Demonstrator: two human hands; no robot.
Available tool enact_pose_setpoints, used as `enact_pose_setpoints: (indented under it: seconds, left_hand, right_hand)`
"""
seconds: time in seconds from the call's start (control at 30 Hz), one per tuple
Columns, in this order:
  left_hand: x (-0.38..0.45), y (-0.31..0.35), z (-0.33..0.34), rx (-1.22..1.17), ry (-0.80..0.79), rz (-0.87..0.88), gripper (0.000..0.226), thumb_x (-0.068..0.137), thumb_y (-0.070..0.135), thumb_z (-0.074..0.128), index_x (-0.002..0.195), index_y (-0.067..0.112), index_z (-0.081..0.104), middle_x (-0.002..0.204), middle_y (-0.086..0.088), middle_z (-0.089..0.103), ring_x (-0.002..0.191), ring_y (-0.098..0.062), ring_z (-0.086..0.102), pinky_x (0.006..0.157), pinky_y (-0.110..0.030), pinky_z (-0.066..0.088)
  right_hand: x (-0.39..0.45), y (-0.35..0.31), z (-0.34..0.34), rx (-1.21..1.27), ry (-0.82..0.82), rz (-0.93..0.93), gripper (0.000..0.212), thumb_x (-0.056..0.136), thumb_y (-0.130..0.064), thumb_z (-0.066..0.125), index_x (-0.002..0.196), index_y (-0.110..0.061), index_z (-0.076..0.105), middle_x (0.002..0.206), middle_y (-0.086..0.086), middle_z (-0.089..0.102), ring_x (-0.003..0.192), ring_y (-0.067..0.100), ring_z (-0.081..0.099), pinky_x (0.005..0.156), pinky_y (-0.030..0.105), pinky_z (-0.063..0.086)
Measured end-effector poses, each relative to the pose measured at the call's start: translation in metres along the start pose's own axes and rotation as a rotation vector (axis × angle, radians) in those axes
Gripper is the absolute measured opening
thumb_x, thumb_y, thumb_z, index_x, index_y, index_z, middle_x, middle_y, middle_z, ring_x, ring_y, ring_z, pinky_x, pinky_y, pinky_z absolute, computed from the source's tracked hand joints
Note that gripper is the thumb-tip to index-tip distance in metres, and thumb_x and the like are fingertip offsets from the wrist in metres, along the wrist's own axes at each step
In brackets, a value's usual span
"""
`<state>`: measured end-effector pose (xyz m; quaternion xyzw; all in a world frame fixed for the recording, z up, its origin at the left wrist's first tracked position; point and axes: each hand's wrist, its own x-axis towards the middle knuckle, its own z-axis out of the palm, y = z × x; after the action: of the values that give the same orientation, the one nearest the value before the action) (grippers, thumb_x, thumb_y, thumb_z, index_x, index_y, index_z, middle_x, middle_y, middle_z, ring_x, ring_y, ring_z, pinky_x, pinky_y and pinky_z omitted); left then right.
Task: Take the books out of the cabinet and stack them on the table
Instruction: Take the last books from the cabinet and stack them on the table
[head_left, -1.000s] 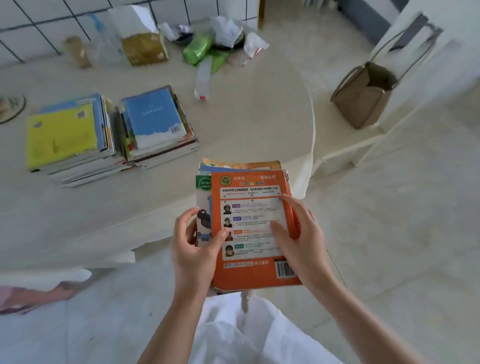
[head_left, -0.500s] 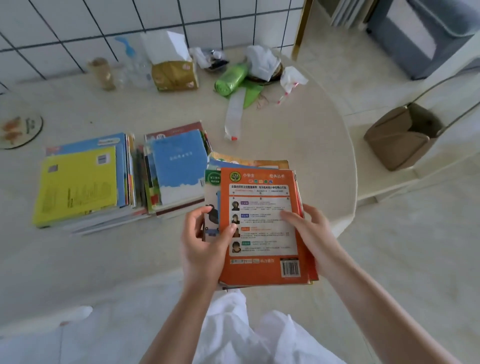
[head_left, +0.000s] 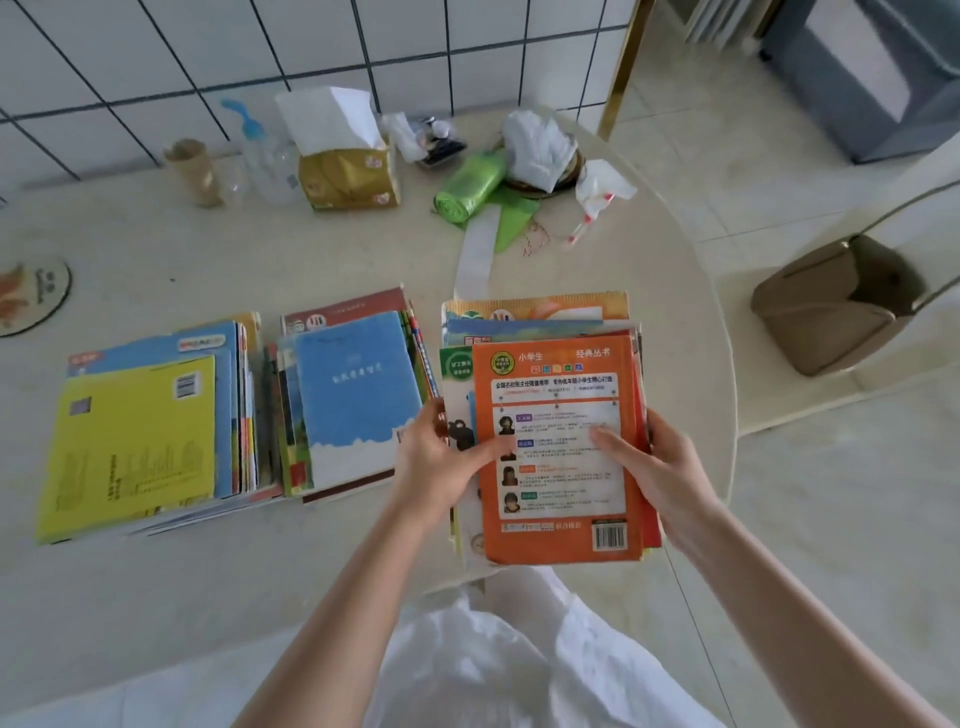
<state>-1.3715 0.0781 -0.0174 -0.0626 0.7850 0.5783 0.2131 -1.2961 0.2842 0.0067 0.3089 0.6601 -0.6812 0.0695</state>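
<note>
I am gripping a loose bundle of thin paperback books topped by an orange cover (head_left: 558, 447) in my left hand (head_left: 434, 465) and right hand (head_left: 662, 475), just right of the blue-covered book pile (head_left: 353, 400) on the pale bench (head_left: 156, 260), and, overhanging the rim, the uneven books could slide off.

The person has two bare arms with no sleeves on them. The left hand (head_left: 441, 462) and the right hand (head_left: 662, 475) have no gloves. Low down is a white, soft piece of clothing (head_left: 498, 660) with folds in it.
</note>
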Motion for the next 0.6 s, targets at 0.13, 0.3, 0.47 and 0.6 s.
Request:
enact_pose_setpoints:
  seconds: [0.13, 0.3, 0.47, 0.6]
  left_hand:
    - [0.007, -0.012, 0.009, 0.024, 0.037, 0.051, 0.064, 0.062, 0.024, 0.09, 0.115, 0.02, 0.054, 0.102, 0.01, 0.072, 0.09, -0.006, 0.07, 0.071, -0.026, 0.059]
    - [0.004, -0.041, 0.021, -0.022, 0.172, 0.119, 0.067, 0.057, 0.017, 0.091, 0.116, 0.011, 0.061, 0.099, 0.003, 0.074, 0.089, -0.009, 0.071, 0.07, -0.022, 0.056]
    - [-0.006, -0.064, 0.027, 0.012, 0.241, 0.134, 0.069, 0.059, 0.028, 0.091, 0.118, 0.014, 0.06, 0.101, 0.007, 0.072, 0.089, -0.009, 0.068, 0.079, -0.029, 0.054]
    - [-0.001, -0.065, 0.027, 0.002, 0.215, 0.11, 0.083, 0.053, 0.04, 0.089, 0.125, 0.026, 0.052, 0.11, 0.015, 0.069, 0.099, -0.015, 0.068, 0.086, -0.032, 0.052]
  right_hand:
    - [0.02, 0.009, -0.015, -0.191, -0.048, -0.123, 0.035, 0.084, -0.013, 0.071, 0.114, -0.016, 0.054, 0.108, -0.002, 0.071, 0.092, 0.016, 0.072, 0.075, 0.036, 0.061]
    - [0.044, 0.03, -0.02, -0.412, -0.072, -0.327, 0.05, 0.079, -0.01, 0.076, 0.119, -0.024, 0.049, 0.105, -0.009, 0.066, 0.094, -0.002, 0.062, 0.081, 0.015, 0.047]
    - [0.052, 0.048, -0.021, -0.49, -0.102, -0.399, 0.052, 0.079, -0.007, 0.076, 0.114, -0.034, 0.049, 0.106, -0.008, 0.064, 0.097, -0.006, 0.058, 0.087, 0.008, 0.042]
    - [0.068, 0.062, -0.036, -0.509, -0.19, -0.325, 0.054, 0.075, -0.037, 0.074, 0.121, -0.015, 0.056, 0.116, -0.002, 0.064, 0.112, 0.014, 0.061, 0.099, 0.043, 0.049]
